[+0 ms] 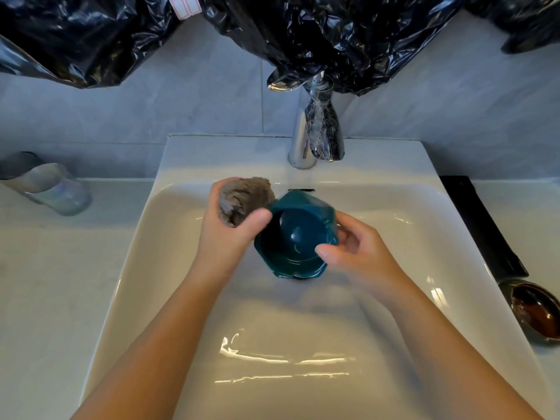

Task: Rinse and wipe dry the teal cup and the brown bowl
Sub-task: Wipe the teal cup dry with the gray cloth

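Over the white sink (145, 244), right hand (354, 247) gripping tilted teal cup (295, 234), left hand (230, 225) clutching bunched grey cloth (244, 198)

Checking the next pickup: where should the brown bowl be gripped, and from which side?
Probably pinch the brown bowl at its sink-side rim, coming from above and the left: it sits mouth-up on the counter right of the sink, with that rim exposed.

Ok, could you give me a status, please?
Left hand grips grey cloth. Right hand holds teal cup over sink. Brown bowl untouched, on counter.
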`<state>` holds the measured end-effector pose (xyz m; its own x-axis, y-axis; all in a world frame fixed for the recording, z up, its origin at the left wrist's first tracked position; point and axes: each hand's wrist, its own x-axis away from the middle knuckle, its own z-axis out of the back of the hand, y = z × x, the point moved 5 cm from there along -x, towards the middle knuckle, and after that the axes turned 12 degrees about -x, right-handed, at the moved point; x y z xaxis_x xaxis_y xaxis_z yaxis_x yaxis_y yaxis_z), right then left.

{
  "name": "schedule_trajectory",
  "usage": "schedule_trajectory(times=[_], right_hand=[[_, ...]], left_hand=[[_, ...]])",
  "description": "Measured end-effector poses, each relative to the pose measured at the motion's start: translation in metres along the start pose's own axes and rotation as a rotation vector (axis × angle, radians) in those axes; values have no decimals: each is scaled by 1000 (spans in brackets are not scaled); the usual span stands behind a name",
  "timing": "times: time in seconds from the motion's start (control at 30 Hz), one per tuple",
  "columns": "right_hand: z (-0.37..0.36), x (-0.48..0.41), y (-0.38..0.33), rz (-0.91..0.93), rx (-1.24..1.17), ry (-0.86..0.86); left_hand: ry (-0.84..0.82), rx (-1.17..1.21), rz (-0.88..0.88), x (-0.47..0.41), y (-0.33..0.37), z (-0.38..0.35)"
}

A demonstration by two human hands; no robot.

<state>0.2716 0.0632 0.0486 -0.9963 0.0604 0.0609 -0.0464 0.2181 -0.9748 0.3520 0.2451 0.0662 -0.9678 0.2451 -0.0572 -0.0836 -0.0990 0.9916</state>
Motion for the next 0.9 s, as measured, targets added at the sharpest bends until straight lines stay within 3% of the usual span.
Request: schedule_trajectory(times=[0.1, 0.23, 0.33, 0.5, 0.63, 0.9], right_hand=[[-1, -1, -6, -23, -149, -5], [0, -2, -5, -54, -183, 12], [0, -3, -2, -94, -98, 11], [4, 0, -3, -59, 119, 154], [-1, 1, 3, -143, 24, 128], [-23, 1, 17, -395, -453, 100]], left_hand=[[-125, 316, 220, 3, -8, -12], [-283, 320, 288, 10, -7, -29], [-226, 297, 326, 9, -9, -26], [-9, 147, 371, 4, -16, -13], [76, -35, 244, 1, -11, -8], [128, -498, -130, 15, 8, -20]])
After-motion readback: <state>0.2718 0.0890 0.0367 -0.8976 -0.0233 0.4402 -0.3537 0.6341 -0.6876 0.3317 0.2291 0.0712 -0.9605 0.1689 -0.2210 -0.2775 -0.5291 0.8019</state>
